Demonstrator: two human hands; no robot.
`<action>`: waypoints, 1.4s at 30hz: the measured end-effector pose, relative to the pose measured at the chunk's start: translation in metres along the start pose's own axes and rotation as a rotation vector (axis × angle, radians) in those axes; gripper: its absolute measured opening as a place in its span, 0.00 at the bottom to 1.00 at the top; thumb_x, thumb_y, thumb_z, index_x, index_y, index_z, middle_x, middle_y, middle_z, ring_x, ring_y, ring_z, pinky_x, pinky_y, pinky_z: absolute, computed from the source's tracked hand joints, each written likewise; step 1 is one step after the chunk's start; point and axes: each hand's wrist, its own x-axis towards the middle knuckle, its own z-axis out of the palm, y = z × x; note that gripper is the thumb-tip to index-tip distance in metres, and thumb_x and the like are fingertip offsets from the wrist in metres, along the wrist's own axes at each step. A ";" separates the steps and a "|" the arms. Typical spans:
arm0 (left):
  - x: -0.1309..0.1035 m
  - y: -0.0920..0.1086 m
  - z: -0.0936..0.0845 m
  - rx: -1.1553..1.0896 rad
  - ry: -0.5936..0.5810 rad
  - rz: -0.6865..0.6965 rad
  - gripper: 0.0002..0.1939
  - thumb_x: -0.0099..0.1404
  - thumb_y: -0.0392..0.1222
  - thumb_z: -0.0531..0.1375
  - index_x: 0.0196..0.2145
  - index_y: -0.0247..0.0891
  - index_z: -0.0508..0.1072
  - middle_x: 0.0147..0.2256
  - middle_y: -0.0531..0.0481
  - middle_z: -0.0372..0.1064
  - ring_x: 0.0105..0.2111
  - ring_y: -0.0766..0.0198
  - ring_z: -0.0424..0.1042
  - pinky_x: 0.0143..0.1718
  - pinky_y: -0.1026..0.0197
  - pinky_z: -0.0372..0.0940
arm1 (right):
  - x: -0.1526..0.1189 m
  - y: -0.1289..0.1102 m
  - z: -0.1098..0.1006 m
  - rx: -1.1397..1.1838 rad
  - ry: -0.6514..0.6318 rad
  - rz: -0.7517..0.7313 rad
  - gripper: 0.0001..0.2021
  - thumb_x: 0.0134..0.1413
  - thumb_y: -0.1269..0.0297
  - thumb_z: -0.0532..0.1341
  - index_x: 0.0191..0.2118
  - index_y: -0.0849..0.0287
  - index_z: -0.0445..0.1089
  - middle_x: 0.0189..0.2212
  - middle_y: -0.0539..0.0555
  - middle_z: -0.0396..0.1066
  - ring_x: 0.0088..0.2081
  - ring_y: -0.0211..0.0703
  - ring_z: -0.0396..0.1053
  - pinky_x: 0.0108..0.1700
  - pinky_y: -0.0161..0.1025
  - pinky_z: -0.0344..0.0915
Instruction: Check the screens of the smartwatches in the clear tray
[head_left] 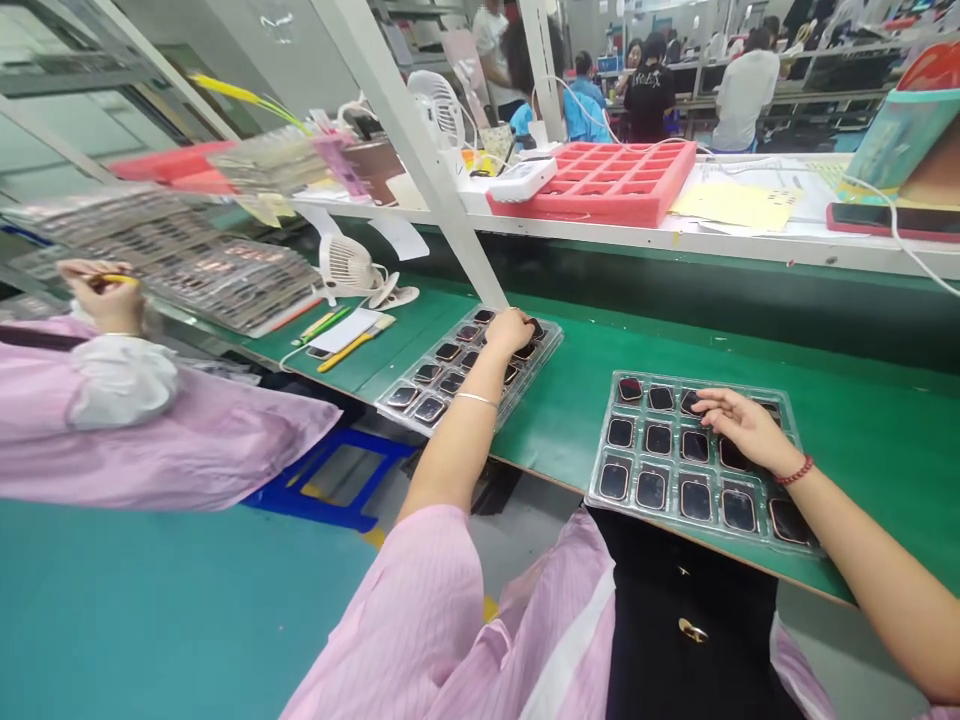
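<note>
Your left hand [510,331] is reaching out across the green bench [570,400] and resting, fingers curled downward, on the far end of the left tray [420,408], a clear plastic tray of small dark square parts sitting in rows; whether those fingers are pinching one of the parts cannot be told, since the hand is hiding what lies under it. Your right hand [742,422] is lying on the right tray [600,478], a second clear tray sitting just in front of you at the bench's near edge, with its fingers loosely spread and pointing left, the fingertips [703,403] touching the parts in the upper rows and gripping nothing that shows. The two trays are sitting apart, with bare green surface between them. Beyond the left tray, a yellow-handled tool [346,351] and a small white fan [346,265] are lying on the bench. On the white shelf above, a red foam tray [667,190] with square pockets is sitting beside a white device [525,178]. At your far left, a co-worker's hand [105,292] is holding something yellow near stacked trays [225,280], the sleeve below it pink.
</note>
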 end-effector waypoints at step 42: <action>-0.146 0.144 0.118 -1.215 -0.927 0.531 0.33 0.67 0.44 0.63 0.68 0.39 0.68 0.44 0.42 0.78 0.34 0.64 0.75 0.29 0.66 0.62 | -0.006 -0.005 -0.030 0.484 0.176 0.174 0.33 0.56 0.51 0.73 0.65 0.50 0.68 0.55 0.59 0.76 0.41 0.44 0.77 0.41 0.41 0.80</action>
